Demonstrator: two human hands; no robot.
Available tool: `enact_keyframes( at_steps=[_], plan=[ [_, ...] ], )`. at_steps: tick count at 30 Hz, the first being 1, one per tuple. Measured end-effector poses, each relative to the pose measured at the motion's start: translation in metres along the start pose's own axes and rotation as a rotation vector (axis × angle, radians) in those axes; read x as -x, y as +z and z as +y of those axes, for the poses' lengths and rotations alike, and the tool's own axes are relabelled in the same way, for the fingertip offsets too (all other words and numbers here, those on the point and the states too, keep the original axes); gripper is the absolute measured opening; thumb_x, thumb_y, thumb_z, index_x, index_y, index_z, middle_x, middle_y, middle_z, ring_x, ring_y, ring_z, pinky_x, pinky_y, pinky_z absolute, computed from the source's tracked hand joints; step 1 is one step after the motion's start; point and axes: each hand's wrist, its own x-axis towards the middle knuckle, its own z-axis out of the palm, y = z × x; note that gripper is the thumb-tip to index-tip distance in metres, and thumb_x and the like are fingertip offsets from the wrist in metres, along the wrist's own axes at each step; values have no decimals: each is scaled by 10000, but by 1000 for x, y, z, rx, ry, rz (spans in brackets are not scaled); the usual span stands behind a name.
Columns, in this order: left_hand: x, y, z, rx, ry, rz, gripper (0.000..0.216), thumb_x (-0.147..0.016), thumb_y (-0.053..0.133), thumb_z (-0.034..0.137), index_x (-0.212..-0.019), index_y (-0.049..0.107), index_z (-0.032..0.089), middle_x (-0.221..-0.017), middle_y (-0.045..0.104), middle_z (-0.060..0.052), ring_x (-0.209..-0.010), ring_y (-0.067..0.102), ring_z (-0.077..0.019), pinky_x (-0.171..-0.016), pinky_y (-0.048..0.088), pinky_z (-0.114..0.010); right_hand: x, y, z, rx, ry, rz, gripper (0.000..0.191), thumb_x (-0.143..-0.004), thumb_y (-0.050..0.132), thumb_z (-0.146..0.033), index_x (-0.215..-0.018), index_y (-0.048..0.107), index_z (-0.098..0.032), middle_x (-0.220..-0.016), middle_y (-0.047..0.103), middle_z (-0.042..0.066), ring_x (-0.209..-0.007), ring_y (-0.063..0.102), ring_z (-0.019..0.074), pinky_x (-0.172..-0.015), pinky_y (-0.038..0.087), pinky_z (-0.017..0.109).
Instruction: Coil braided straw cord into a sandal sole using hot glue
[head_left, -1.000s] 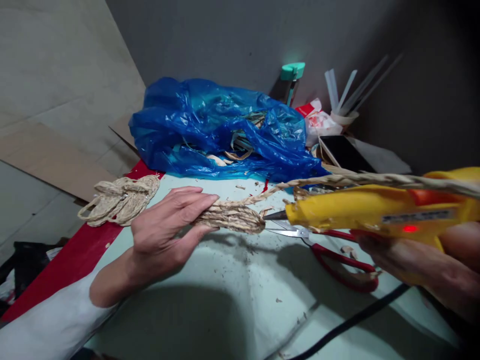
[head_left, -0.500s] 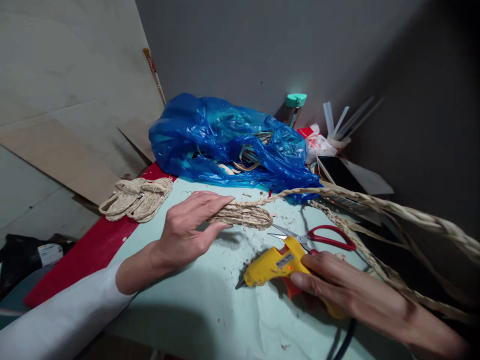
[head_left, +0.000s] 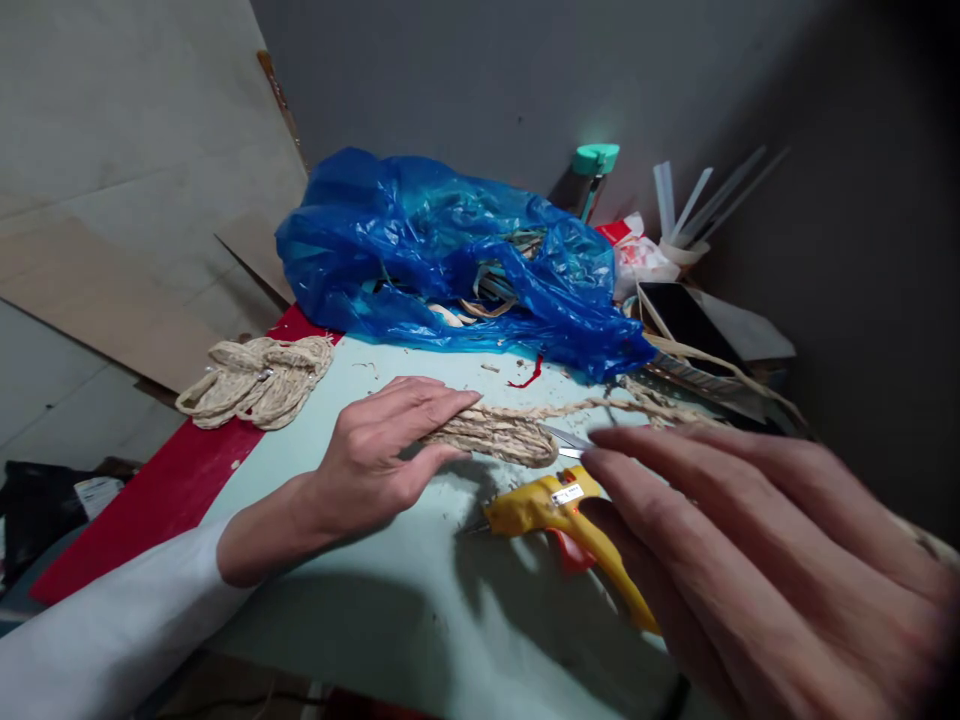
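Note:
My left hand [head_left: 390,450] pinches a flat, folded coil of braided straw cord [head_left: 502,437] between thumb and fingers, just above the table. From the coil's far side a loose length of the braid runs off to the right. My right hand [head_left: 750,550] is raised close to the camera, fingers stretched out, holding nothing. Below and behind it a yellow hot glue gun [head_left: 532,506] lies on the table, its nozzle pointing left. Scissor blades [head_left: 568,440] show beside the coil; the handles are hidden by my right hand.
A large blue plastic bag [head_left: 442,250] with straw strips inside fills the back. Looped braid pieces [head_left: 262,380] lie at the left on a red surface [head_left: 112,520]. At the back right are a phone [head_left: 690,325], a cup [head_left: 682,252] of glue sticks and a turquoise-topped object [head_left: 596,158].
My right hand has let go of the glue gun, which now lies on the table, and has come up nearer the camera. My left hand still holds the coil.

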Motion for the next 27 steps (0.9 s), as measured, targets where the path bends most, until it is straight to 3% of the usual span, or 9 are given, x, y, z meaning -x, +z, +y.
enact_keyframes(
  at_steps=[2, 3, 5, 8, 16, 22, 27],
  plan=[
    [0, 0, 2, -1, 11, -22, 321, -817, 733, 116, -1136, 702, 112, -1024, 782, -121, -991, 727, -214, -935, 589, -329, -20, 0, 5, 98, -76, 87, 367, -942, 536, -106, -1302, 537, -35, -1374, 553, 211, -1251, 519, 378, -997, 446, 535],
    [0, -1, 3, -1, 17, -32, 322, -815, 734, 111, -1135, 702, 113, -1029, 781, -121, -1000, 726, -215, -945, 586, -324, -28, 2, 10, 123, -109, 50, 311, -950, 515, -98, -1248, 574, -33, -1324, 591, 202, -1196, 552, 363, -994, 440, 535],
    [-1, -2, 4, -3, 29, -56, 326, -813, 732, 102, -1138, 701, 113, -1032, 780, -120, -1004, 726, -212, -950, 585, -314, -38, 8, 21, 91, -137, -23, 236, -981, 449, -112, -1118, 638, -73, -1086, 685, 139, -966, 617, 289, -875, 476, 487],
    [-2, -2, 4, 18, 44, -83, 334, -812, 739, 109, -1143, 702, 88, -1025, 778, -132, -1003, 727, -213, -952, 584, -305, -37, 17, 32, -46, -108, -96, 274, -1007, 384, -138, -1021, 657, -114, -848, 638, 80, -738, 553, 216, -650, 439, 391],
    [-2, 1, 2, 140, 86, -166, 304, -824, 742, 110, -1118, 702, 45, -988, 783, -148, -949, 743, -212, -995, 574, -344, -28, 19, 31, -230, -42, -52, 183, -984, 452, -153, -973, 621, -85, -836, 519, 96, -742, 436, 196, -601, 348, 352],
    [-4, 2, 5, 145, 74, -181, 301, -824, 742, 107, -1117, 703, 53, -969, 783, -133, -932, 746, -199, -990, 574, -330, -24, 20, 34, -328, -37, -49, 173, -1019, 451, -161, -925, 592, -124, -861, 536, 78, -749, 430, 167, -601, 335, 324],
    [-4, 3, 3, 151, 60, -205, 292, -830, 747, 131, -1114, 707, 72, -973, 784, -128, -906, 738, -187, -984, 575, -339, -23, 19, 36, -371, -61, -70, 284, -1051, 410, -205, -821, 567, -151, -909, 599, 79, -761, 493, 171, -633, 366, 334]
  ],
)
